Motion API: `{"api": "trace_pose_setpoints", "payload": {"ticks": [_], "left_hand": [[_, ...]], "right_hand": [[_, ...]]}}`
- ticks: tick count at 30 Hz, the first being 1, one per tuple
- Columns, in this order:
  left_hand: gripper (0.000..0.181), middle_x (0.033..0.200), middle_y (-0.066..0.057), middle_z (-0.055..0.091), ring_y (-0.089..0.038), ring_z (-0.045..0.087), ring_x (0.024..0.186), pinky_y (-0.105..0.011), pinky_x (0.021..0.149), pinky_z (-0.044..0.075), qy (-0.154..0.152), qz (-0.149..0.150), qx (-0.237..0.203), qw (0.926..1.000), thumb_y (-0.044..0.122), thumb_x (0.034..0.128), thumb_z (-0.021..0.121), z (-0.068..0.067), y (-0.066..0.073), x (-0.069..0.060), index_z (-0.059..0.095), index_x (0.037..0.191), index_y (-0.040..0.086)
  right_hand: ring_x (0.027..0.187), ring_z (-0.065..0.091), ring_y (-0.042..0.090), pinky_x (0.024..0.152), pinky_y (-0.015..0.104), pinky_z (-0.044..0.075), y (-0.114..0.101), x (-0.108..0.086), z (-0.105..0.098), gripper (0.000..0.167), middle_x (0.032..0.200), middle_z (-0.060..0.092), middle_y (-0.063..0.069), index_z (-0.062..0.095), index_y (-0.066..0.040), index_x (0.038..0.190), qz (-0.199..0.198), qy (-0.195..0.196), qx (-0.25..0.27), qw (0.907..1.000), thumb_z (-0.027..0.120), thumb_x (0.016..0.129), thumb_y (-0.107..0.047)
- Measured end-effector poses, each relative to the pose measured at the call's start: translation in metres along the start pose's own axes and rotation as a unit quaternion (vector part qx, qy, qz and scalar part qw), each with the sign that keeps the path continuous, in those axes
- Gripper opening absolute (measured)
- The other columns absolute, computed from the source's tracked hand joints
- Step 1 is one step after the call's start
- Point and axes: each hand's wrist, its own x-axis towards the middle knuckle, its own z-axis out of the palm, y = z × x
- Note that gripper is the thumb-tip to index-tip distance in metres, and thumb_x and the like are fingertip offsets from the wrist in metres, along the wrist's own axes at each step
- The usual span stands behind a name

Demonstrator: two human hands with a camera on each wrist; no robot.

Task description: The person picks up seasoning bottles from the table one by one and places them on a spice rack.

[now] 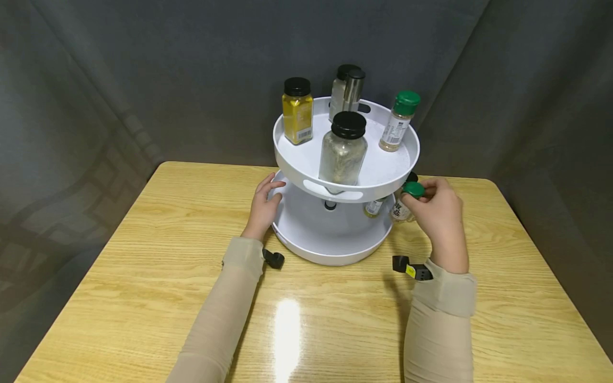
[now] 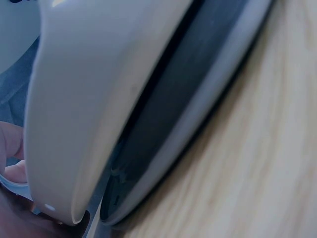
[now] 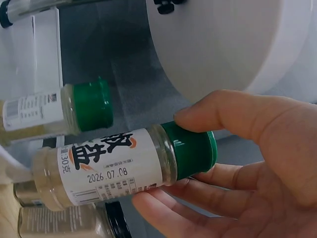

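My right hand (image 1: 440,210) pinches the green cap of a spice shaker (image 3: 109,163) between thumb and fingers. In the head view this shaker (image 1: 401,210) is at the right rim of the lower tier; whether it touches anything below cannot be told. On the left, my left hand (image 1: 263,205) holds the rim of the lower tier (image 1: 330,259) of a white two-tier turntable, its digits (image 2: 12,141) reaching over the rim. Another green-capped shaker (image 3: 37,114) stands beside the held one. A black-lidded jar (image 3: 64,223) lies partly hidden behind it.
The upper tier (image 1: 297,173) overhangs the lower one. It carries a yellow spice jar (image 1: 298,114), a large glass jar (image 1: 342,159), a green-capped shaker (image 1: 395,130), and a metal-topped bottle (image 1: 353,90) before another black-lidded jar. Beneath is a wooden table (image 1: 191,223), with dark curtains behind.
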Motion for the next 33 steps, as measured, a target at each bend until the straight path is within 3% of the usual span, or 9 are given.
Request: {"api": "trace_pose_setpoints", "payload": {"ticks": [23, 33], "left_hand": [[0.030, 0.161, -0.007, 0.036, -0.026, 0.023, 0.152, -0.038, 0.125, 0.018, -0.005, 0.000, -0.008, 1.0000, 0.001, 0.0984, 0.052, 0.000, -0.002, 0.001, 0.067, 0.124, -0.001], [0.030, 0.161, -0.006, 0.036, -0.026, 0.024, 0.152, -0.038, 0.125, 0.019, -0.005, -0.002, -0.006, 1.0000, 0.002, 0.0987, 0.052, 0.000, -0.003, 0.002, 0.067, 0.124, 0.000]], "right_hand": [[0.106, 0.058, 0.038, 0.088, 0.045, 0.050, -0.014, -0.006, 0.015, 0.052, 0.116, 0.060, 0.025, 0.051, 0.008, 0.124, -0.065, -0.052, -0.001, 0.9965, 0.071, 0.090, -0.025], [0.108, 0.061, 0.042, 0.093, 0.053, 0.053, -0.017, -0.006, 0.020, 0.054, 0.120, 0.062, 0.028, 0.051, 0.007, 0.130, -0.074, -0.084, 0.005, 0.9937, 0.072, 0.088, -0.020]]}}
